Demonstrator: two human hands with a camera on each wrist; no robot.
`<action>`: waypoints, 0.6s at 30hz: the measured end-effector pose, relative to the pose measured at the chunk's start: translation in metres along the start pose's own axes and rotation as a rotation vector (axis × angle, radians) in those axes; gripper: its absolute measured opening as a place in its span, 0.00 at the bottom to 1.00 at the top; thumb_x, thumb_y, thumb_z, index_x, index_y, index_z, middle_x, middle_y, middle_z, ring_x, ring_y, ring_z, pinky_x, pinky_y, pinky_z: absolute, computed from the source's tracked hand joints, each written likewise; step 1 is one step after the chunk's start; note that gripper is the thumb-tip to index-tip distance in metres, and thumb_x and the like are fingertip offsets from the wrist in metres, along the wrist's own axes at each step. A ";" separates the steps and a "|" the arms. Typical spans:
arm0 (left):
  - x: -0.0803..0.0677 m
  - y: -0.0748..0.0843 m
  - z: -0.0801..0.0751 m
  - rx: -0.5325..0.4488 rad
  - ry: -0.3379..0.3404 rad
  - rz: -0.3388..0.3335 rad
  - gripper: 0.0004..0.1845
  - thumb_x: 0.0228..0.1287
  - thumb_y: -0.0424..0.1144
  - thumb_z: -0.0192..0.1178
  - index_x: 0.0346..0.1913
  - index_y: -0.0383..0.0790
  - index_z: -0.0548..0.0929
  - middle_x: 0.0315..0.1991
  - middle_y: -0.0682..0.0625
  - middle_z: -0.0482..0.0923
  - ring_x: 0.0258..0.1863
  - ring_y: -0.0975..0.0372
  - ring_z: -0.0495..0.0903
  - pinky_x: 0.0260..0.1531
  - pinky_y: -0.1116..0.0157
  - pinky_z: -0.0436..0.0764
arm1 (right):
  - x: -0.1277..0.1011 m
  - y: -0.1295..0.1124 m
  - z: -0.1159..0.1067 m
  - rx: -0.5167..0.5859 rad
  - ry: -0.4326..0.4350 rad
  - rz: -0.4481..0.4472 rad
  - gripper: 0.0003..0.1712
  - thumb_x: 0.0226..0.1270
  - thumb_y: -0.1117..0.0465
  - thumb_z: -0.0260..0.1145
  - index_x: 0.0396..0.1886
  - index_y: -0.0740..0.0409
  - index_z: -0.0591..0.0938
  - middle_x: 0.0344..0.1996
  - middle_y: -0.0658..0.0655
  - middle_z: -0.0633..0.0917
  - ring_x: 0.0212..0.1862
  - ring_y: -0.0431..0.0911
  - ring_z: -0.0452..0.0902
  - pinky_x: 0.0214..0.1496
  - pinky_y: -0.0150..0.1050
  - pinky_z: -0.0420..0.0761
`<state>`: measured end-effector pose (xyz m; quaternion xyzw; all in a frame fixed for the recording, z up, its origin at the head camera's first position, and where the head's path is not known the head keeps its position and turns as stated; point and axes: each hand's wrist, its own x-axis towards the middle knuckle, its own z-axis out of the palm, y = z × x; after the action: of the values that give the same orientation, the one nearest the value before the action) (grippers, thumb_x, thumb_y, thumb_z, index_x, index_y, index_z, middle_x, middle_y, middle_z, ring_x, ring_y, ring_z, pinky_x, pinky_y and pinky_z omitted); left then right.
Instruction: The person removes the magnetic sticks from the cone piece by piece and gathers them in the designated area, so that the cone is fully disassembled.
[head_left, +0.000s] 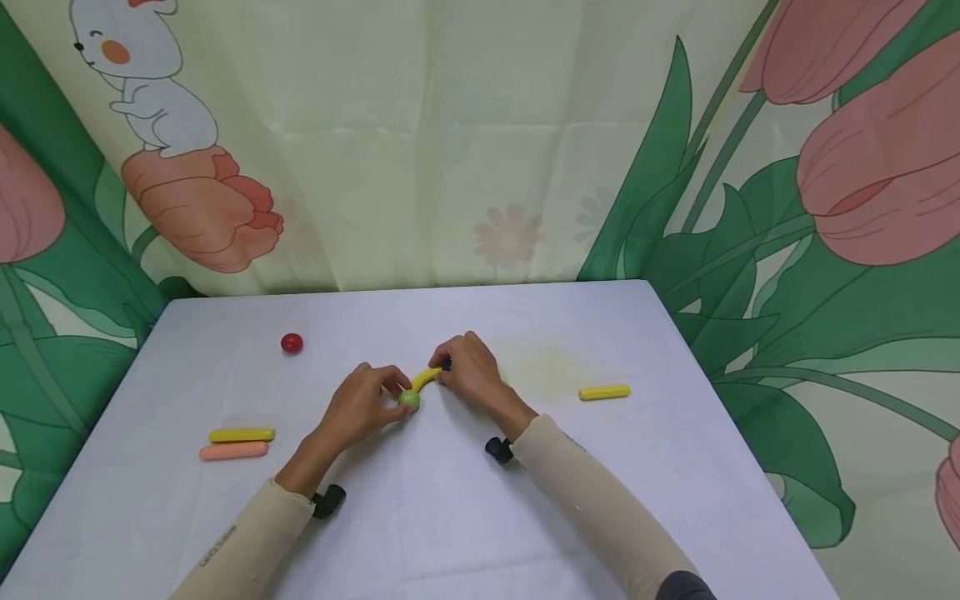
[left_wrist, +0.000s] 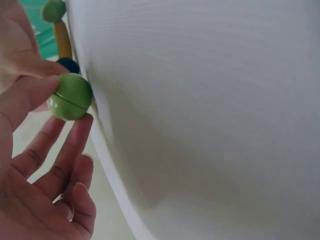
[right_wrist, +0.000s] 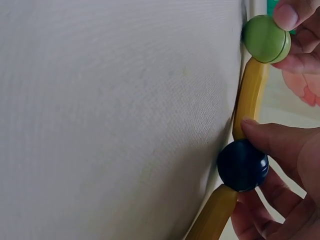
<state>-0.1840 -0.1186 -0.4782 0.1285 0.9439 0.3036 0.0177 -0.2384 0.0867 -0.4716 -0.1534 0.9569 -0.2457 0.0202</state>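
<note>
My left hand [head_left: 362, 402] pinches a green ball [left_wrist: 71, 97] between thumb and fingers, low over the white cloth. A curved yellow stick [right_wrist: 251, 95] runs from that ball to a dark blue ball [right_wrist: 243, 165]. The right hand [head_left: 474, 373] grips the dark blue ball, with its thumb tip where stick and ball meet. Past the blue ball a second yellow stick [right_wrist: 214, 216] continues. In the left wrist view, a further green ball [left_wrist: 53, 10] tops that yellow stick [left_wrist: 62, 41]; the right hand hides this end in the head view.
At the left of the table [head_left: 420, 533] lie a yellow stick [head_left: 242, 435] and a pink stick [head_left: 233, 451], side by side. A red ball [head_left: 292, 343] sits toward the back left. One more yellow stick [head_left: 603, 392] is at the right. A printed curtain [head_left: 360, 167] hangs behind.
</note>
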 end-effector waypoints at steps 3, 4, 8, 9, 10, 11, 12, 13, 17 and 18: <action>-0.001 -0.002 -0.001 -0.001 -0.008 -0.005 0.15 0.56 0.41 0.81 0.45 0.48 0.90 0.36 0.55 0.90 0.41 0.59 0.76 0.41 0.62 0.73 | 0.000 -0.001 0.000 0.002 -0.003 0.015 0.09 0.60 0.63 0.82 0.38 0.45 0.95 0.38 0.46 0.91 0.44 0.44 0.74 0.49 0.39 0.75; -0.002 -0.003 -0.001 0.000 -0.011 -0.007 0.14 0.56 0.41 0.81 0.45 0.48 0.90 0.37 0.55 0.90 0.41 0.59 0.76 0.42 0.62 0.73 | 0.000 -0.001 0.000 0.001 -0.003 0.019 0.09 0.60 0.63 0.82 0.38 0.45 0.95 0.38 0.46 0.91 0.44 0.44 0.74 0.49 0.39 0.75; -0.005 -0.007 -0.003 -0.006 -0.023 0.001 0.14 0.57 0.41 0.81 0.45 0.48 0.90 0.37 0.56 0.90 0.41 0.60 0.76 0.43 0.62 0.75 | 0.001 -0.001 0.000 -0.002 0.005 0.040 0.09 0.61 0.63 0.81 0.38 0.45 0.95 0.38 0.46 0.90 0.45 0.45 0.74 0.48 0.39 0.75; -0.006 -0.008 -0.004 -0.011 -0.024 -0.002 0.14 0.57 0.40 0.81 0.45 0.48 0.91 0.37 0.56 0.91 0.41 0.59 0.77 0.44 0.62 0.75 | 0.001 -0.001 0.000 -0.004 0.007 0.046 0.09 0.61 0.63 0.81 0.38 0.45 0.95 0.37 0.46 0.90 0.45 0.45 0.74 0.47 0.39 0.75; -0.008 -0.009 -0.005 -0.016 -0.025 -0.004 0.14 0.57 0.40 0.81 0.46 0.48 0.91 0.38 0.56 0.91 0.42 0.59 0.77 0.44 0.62 0.75 | 0.001 -0.001 0.000 -0.003 0.008 0.052 0.08 0.62 0.63 0.80 0.38 0.45 0.95 0.37 0.46 0.89 0.45 0.44 0.74 0.47 0.38 0.75; -0.009 -0.010 -0.007 -0.022 -0.023 -0.007 0.14 0.58 0.40 0.80 0.46 0.49 0.91 0.38 0.55 0.91 0.42 0.59 0.77 0.44 0.62 0.75 | 0.001 -0.001 0.000 -0.001 0.007 0.058 0.08 0.62 0.64 0.80 0.38 0.45 0.95 0.37 0.46 0.89 0.45 0.44 0.74 0.47 0.38 0.75; -0.010 -0.011 -0.008 -0.027 -0.021 -0.010 0.14 0.58 0.40 0.80 0.47 0.49 0.91 0.39 0.55 0.92 0.43 0.58 0.78 0.44 0.62 0.75 | 0.001 -0.001 0.000 0.001 0.007 0.062 0.09 0.62 0.64 0.80 0.38 0.45 0.95 0.37 0.46 0.89 0.45 0.44 0.74 0.47 0.38 0.75; -0.011 -0.012 -0.010 -0.033 -0.016 -0.013 0.14 0.58 0.40 0.80 0.47 0.50 0.91 0.40 0.55 0.92 0.43 0.58 0.78 0.44 0.62 0.75 | 0.001 -0.001 0.000 0.003 0.006 0.065 0.09 0.62 0.64 0.80 0.38 0.44 0.95 0.37 0.46 0.89 0.45 0.44 0.74 0.47 0.38 0.75; -0.014 -0.018 -0.018 -0.042 0.001 -0.016 0.15 0.59 0.39 0.80 0.49 0.51 0.91 0.43 0.54 0.93 0.44 0.57 0.77 0.45 0.61 0.74 | 0.001 -0.001 0.000 0.009 0.002 0.071 0.09 0.62 0.64 0.80 0.38 0.44 0.95 0.37 0.45 0.89 0.44 0.44 0.74 0.47 0.38 0.75; -0.015 -0.019 -0.020 -0.043 0.005 -0.016 0.15 0.59 0.39 0.80 0.49 0.51 0.91 0.43 0.54 0.93 0.44 0.57 0.77 0.45 0.61 0.74 | 0.001 -0.001 0.000 0.010 0.003 0.071 0.09 0.62 0.64 0.80 0.38 0.44 0.95 0.37 0.45 0.90 0.44 0.44 0.74 0.47 0.38 0.76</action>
<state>-0.1760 -0.1489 -0.4734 0.1199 0.9382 0.3240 0.0203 -0.2392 0.0854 -0.4716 -0.1188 0.9606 -0.2497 0.0285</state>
